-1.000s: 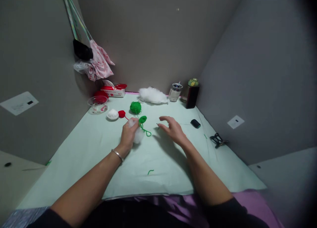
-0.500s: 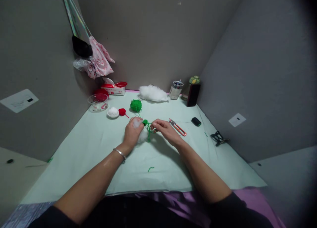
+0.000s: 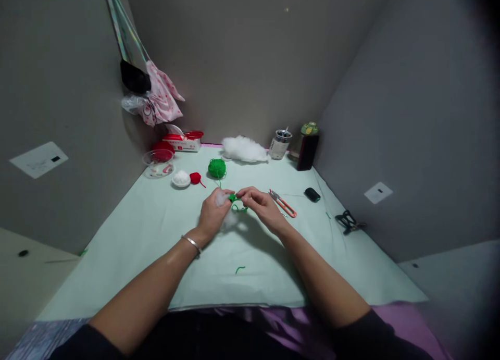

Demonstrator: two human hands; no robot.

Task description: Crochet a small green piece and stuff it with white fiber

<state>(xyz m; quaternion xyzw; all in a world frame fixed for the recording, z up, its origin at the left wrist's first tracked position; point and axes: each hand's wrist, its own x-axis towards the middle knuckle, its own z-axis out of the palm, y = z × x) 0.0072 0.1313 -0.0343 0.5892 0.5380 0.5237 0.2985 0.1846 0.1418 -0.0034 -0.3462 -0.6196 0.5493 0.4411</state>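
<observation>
Mid-frame, a small bright-green yarn piece [image 3: 233, 198], mostly hidden: left fingers [image 3: 225, 208] clamp it; right fingers [image 3: 248, 197] pinch together, contents unclear.

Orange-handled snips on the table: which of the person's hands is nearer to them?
Right. The right hand is just to the left of the orange-handled snips; the left hand is farther to their left, beyond the right hand.

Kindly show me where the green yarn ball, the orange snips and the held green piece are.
Green yarn ball [image 3: 216, 168]: head view, middle of the ball.
Orange snips [image 3: 286, 205]: head view, on the handle.
Held green piece [image 3: 232, 198]: head view, its uncovered part.
</observation>
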